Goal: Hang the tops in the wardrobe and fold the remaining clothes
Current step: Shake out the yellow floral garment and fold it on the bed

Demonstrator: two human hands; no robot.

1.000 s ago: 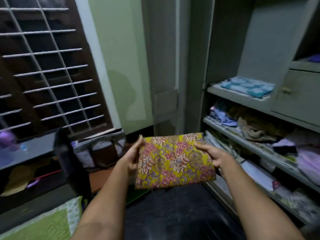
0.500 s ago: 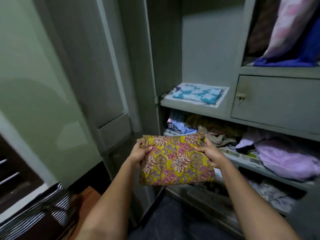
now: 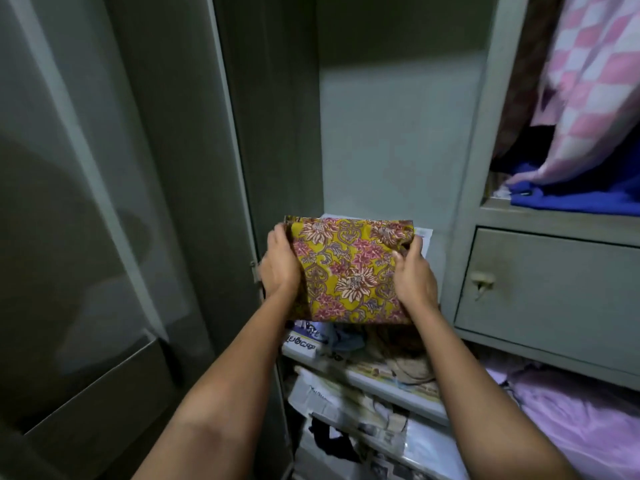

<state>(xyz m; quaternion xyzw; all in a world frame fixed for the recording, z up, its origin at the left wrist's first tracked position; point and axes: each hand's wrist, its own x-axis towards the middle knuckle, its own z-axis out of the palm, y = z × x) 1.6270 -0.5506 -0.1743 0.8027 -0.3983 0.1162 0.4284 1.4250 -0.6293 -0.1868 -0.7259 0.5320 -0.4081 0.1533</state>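
A folded yellow cloth with pink and cream flowers is held flat between both hands in front of the open grey wardrobe. My left hand grips its left edge and my right hand grips its right edge. The cloth hovers over the wardrobe's upper left shelf and hides most of what lies there; only a white paper corner shows behind it.
The wardrobe door stands open on the left. A shut drawer is right of the shelf. Above it hang a pink checked cloth and a blue cloth. Lower shelves hold crumpled clothes, newspaper and a lilac garment.
I have turned from the window toward the wardrobe and stepped close. Both hands raised the folded cloth up to the upper left shelf, covering the blue patterned cloth seen there before.
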